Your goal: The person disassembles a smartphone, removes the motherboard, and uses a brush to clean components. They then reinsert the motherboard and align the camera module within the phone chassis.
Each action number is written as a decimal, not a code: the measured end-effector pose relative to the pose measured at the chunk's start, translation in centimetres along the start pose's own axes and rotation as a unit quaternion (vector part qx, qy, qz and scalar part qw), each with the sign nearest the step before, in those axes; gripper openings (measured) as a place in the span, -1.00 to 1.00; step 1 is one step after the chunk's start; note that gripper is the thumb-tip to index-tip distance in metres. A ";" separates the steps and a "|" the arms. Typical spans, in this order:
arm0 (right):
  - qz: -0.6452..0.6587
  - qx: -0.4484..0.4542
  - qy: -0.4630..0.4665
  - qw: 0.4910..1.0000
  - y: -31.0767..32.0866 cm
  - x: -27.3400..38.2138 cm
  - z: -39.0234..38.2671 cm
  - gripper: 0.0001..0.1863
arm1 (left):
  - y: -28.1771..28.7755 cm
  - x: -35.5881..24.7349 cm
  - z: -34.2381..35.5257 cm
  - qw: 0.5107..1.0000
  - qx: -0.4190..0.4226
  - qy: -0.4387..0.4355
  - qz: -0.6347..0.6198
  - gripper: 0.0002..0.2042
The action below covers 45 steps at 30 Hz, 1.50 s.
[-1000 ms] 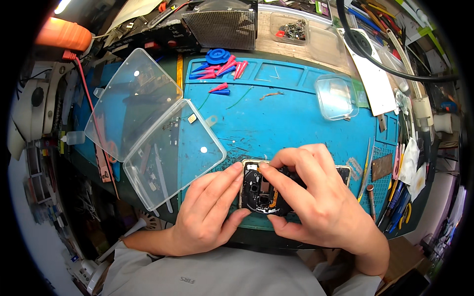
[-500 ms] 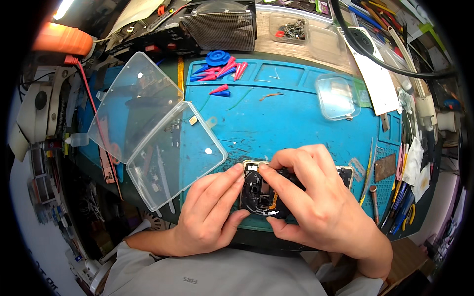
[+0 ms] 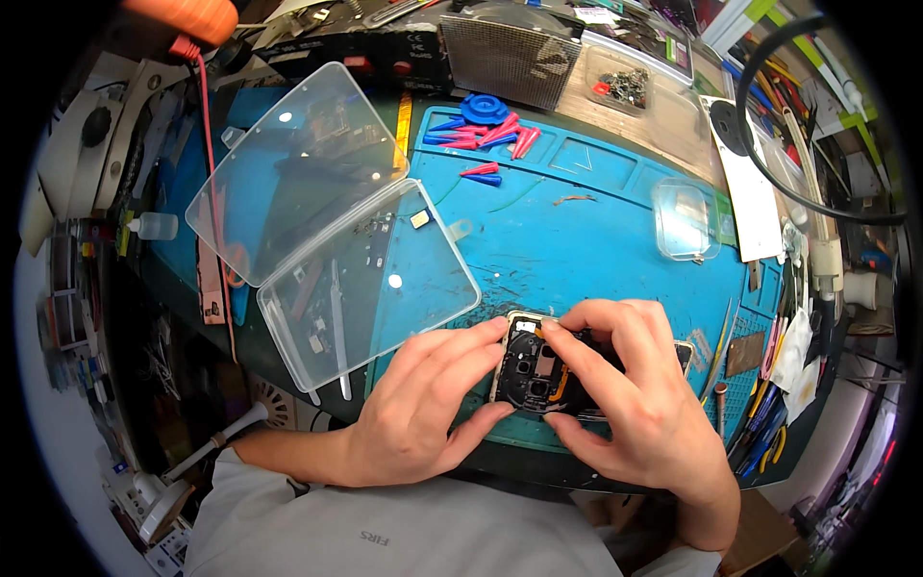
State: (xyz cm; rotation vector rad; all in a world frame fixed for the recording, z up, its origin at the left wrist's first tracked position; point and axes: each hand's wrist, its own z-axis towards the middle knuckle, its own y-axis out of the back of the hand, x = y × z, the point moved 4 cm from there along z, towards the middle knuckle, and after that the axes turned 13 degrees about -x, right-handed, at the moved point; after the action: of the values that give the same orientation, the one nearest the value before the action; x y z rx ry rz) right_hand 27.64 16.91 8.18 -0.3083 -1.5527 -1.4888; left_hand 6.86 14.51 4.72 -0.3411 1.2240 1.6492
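An opened smartphone (image 3: 527, 373) with a pale frame, black inner parts and an orange flex strip lies at the near edge of the blue work mat (image 3: 577, 260). My left hand (image 3: 423, 404) holds its left end, fingertips on the far corner and thumb at the near edge. Across the phone's middle and right side, my right hand (image 3: 639, 399) spans it: the index fingertip presses near the far edge and the thumb is at the near edge. This hand hides much of the phone, though its right end shows beyond the knuckles.
Left of the phone lies an open clear plastic case (image 3: 375, 288) with small parts inside. Pink and blue cone-shaped tips (image 3: 481, 135) sit at the mat's far side. A small clear box (image 3: 686, 219) is at the right, above several pens and tools (image 3: 760, 409).
The whole view has shifted and tilted, so the bench appears further right and turned. Both hands stay on the phone, with little change in their grip.
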 end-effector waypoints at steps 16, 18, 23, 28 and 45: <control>-0.044 0.005 -0.012 0.999 -0.4 0.5 0.2 -0.27 | -0.1 0.0 -0.3 0.999 0.004 0.034 -0.012 -0.22; -0.088 0.004 -0.006 0.996 -0.1 0.6 0.3 -0.27 | 0.1 -0.2 0.4 0.999 0.017 0.030 0.001 -0.23; -0.095 -0.001 -0.029 0.995 -0.1 0.2 -0.1 -0.24 | 0.0 -0.6 1.1 0.996 0.056 0.063 0.005 -0.27; -0.067 -0.016 -0.026 0.997 -0.4 -0.3 -0.6 -0.22 | -0.1 -0.6 1.3 0.994 0.078 0.074 0.017 -0.25; -0.151 -0.045 0.014 0.987 -0.5 -0.6 -1.7 -0.19 | -0.1 -1.3 1.6 0.990 0.104 0.064 0.069 -0.23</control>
State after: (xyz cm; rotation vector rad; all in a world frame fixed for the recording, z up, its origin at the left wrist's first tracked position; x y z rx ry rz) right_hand 28.34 15.55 7.11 -0.1043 -1.5629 -1.7929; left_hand 8.00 15.14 6.29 -0.2402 1.5317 1.6170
